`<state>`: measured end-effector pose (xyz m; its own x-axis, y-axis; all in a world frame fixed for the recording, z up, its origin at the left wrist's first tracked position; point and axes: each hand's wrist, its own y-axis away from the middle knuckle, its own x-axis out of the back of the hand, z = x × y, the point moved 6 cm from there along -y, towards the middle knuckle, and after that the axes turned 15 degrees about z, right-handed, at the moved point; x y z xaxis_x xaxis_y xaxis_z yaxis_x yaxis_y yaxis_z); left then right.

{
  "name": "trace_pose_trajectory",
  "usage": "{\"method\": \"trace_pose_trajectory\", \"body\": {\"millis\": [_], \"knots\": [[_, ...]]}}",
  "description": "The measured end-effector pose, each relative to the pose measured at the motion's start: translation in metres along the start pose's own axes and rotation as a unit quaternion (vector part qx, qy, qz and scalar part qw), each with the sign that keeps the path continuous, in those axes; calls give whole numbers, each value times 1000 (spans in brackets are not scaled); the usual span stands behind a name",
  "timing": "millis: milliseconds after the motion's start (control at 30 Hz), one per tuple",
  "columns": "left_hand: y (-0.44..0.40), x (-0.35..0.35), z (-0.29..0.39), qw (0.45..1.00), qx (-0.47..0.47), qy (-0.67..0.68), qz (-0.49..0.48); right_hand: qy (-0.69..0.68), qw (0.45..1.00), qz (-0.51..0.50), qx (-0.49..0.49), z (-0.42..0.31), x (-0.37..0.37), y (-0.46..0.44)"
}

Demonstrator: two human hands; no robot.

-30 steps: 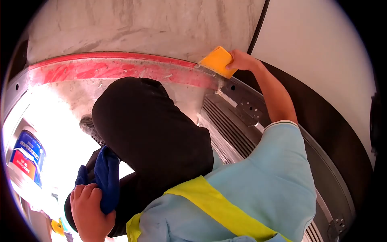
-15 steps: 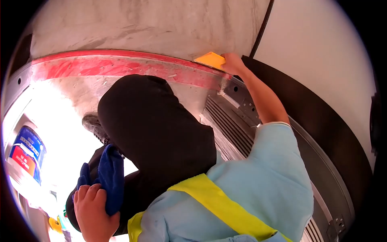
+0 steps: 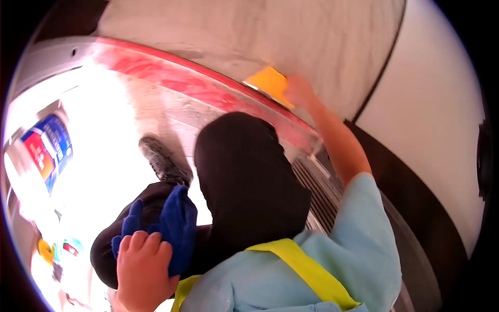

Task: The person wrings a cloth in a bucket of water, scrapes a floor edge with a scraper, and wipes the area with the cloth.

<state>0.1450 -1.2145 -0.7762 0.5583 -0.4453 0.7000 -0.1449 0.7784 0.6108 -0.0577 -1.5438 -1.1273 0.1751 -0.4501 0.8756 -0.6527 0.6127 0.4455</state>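
Observation:
My right hand [image 3: 301, 92] is closed on a flat yellow scraper [image 3: 269, 84]. One long edge of the scraper lies along the top of a red strip [image 3: 179, 78], at the foot of a stained grey-beige panel [image 3: 228, 28]. Bunched in my left hand [image 3: 144, 268] is a blue cloth [image 3: 179, 229] with finger-like folds, resting on my dark-trousered left leg. The fingers of that hand curl over the cloth, and its underside is hidden.
A blue, red and white bucket [image 3: 52, 143] stands at the left in strong glare. Several small coloured items, one a yellow ring [image 3: 46, 251], lie below it. Ribbed metal grating [image 3: 316, 195] runs beside my right knee. A dark curved edge [image 3: 410, 192] borders a white panel [image 3: 442, 104].
The view has turned, so the strip now slants down to the right. My right hand and the scraper have shifted left along the strip, away from its right end. The cloth stays in my left hand.

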Motion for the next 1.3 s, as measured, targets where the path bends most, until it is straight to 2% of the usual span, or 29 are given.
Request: {"method": "trace_pose_trajectory", "body": {"millis": [33,100,200,300,367,467,567,667,767,867,967,1067,1167,1200,1300], "knots": [[4,0,-3,1000,2,7,1,6,1000,-9,-8,-8,-1,0],[10,-2,-7,1000,-4,26,-1,-28,996,12,83,-14,9,0],[20,-3,-14,999,6,36,20,-187,981,-38,25,-52,54,-23],[31,-7,-19,998,14,49,34,-163,983,82,14,-101,68,-73],[38,-13,-24,998,26,53,36,-106,982,131,81,-145,62,-111],[47,-20,-32,995,48,72,49,-160,974,147,62,-200,51,-148],[55,-24,-41,991,62,100,60,-96,972,147,155,-245,30,-171],[61,-30,-47,993,51,90,50,-117,961,71,242,-256,41,-166],[65,-25,-54,991,54,109,61,-208,957,31,198,-250,74,-176],[67,-22,-61,988,57,129,70,-147,958,147,195,-249,93,-202],[72,-26,-67,985,83,132,74,-90,969,149,178,-257,73,-214],[78,-29,-69,983,99,141,60,-30,983,94,157,-275,43,-205],[84,-31,-68,983,95,138,75,-123,978,72,153,-287,39,-188],[86,-30,-68,981,97,142,87,-129,971,76,185,-291,43,-187],[90,-30,-71,975,110,157,113,-314,939,-28,139,-277,65,-212]]}}
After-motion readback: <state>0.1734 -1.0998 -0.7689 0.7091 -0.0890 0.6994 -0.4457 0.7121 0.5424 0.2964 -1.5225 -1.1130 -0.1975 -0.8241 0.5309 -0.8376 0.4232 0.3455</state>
